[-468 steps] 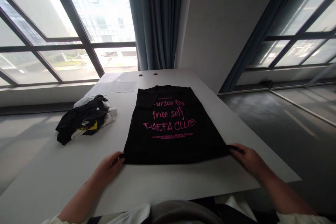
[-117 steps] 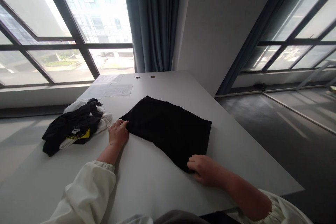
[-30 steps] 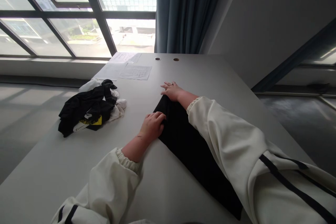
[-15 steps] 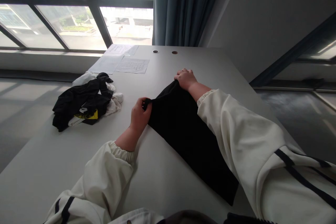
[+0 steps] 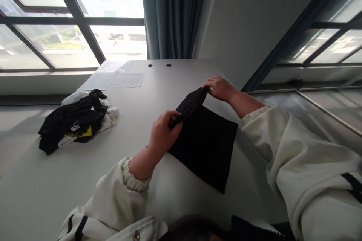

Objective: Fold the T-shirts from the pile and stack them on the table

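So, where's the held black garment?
Head view, right of centre: the black garment lies on the white table, raised edge in left hand and right hand.

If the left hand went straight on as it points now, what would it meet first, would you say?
The left hand would likely first meet the lifted part of the black garment it grips; beyond that, depth is unclear.

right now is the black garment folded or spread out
Partly folded: the left hand and right hand hold the far end of the black garment bent up, while the rest lies flat on the table.
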Motion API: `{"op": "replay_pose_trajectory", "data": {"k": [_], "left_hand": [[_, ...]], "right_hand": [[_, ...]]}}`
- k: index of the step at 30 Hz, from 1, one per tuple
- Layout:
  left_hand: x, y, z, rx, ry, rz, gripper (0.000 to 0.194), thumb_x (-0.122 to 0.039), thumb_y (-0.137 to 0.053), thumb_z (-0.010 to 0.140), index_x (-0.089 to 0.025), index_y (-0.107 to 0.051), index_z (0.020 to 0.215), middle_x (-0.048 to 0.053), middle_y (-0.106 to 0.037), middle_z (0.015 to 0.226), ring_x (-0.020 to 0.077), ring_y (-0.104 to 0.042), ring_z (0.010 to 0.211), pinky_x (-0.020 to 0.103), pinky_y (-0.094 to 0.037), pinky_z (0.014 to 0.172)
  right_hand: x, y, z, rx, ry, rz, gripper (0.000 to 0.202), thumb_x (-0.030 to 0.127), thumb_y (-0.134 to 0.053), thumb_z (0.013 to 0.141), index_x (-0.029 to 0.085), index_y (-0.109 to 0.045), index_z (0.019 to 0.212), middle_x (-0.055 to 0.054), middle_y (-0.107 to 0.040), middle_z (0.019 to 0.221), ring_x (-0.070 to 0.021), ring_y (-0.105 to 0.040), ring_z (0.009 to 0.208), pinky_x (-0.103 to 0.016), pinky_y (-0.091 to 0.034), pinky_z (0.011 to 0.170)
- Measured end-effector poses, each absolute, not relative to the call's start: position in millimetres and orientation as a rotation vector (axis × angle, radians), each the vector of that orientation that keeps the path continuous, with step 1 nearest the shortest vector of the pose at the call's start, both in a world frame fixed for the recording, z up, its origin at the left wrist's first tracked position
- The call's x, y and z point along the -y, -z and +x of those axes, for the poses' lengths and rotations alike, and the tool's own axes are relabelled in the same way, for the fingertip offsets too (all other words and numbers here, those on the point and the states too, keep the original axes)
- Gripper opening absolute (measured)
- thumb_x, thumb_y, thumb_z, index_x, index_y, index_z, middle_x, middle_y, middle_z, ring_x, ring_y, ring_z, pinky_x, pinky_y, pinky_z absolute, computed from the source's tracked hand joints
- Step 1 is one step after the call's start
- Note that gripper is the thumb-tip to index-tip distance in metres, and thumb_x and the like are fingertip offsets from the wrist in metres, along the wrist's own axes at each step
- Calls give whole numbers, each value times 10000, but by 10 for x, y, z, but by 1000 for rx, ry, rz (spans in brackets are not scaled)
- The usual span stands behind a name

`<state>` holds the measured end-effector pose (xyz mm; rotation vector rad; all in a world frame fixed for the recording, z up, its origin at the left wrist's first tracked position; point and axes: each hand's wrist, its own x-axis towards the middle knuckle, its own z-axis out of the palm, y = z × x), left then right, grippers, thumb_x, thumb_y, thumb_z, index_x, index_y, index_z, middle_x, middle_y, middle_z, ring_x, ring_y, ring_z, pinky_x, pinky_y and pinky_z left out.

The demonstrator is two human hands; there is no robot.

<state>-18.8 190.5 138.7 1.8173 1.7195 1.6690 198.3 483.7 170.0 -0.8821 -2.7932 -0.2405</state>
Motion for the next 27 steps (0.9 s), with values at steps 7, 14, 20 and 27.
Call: {"op": "replay_pose_trajectory", "data": {"k": [7,14,20,27], "left_hand": [[-1625,-1454,535,-1406,-1339,2151,259,-129,-648,814,-243,-651,1047,34,-718,1022,164,-676,854,305,-566,820],[-1518,-1086,1069,-1283,-611,2432,275,-180,-693,845,-250,-668,1109,44,-719,1125,233,-689,998,366,-560,889],[-1404,-726,1220,-1201,-164,2605,374,-285,-726,886,-241,-646,1249,64,-685,1210,269,-667,1048,402,-565,860],[-1311,-661,1054,-918,-206,2646,348,-472,-700,944,-289,-698,1240,47,-682,1245,224,-680,1049,357,-535,904]], "right_hand": [[-4363,-1711,3125,2707,150,-1043,384,310,-511,1004,257,-766,1286,-103,-727,1259,-322,-599,1194,-492,-392,1104],[-3926,-920,3566,2765,5,-1062,342,104,-563,868,199,-814,1079,-124,-741,1145,-295,-622,1082,-418,-461,1040],[-3835,-517,3607,2694,44,-1216,334,75,-544,882,195,-811,1042,-129,-732,1178,-283,-603,1107,-395,-468,1013],[-3914,-491,3828,2816,-90,-1200,501,11,-522,805,250,-812,1137,-70,-756,1221,-250,-655,1112,-388,-483,1035]]}}
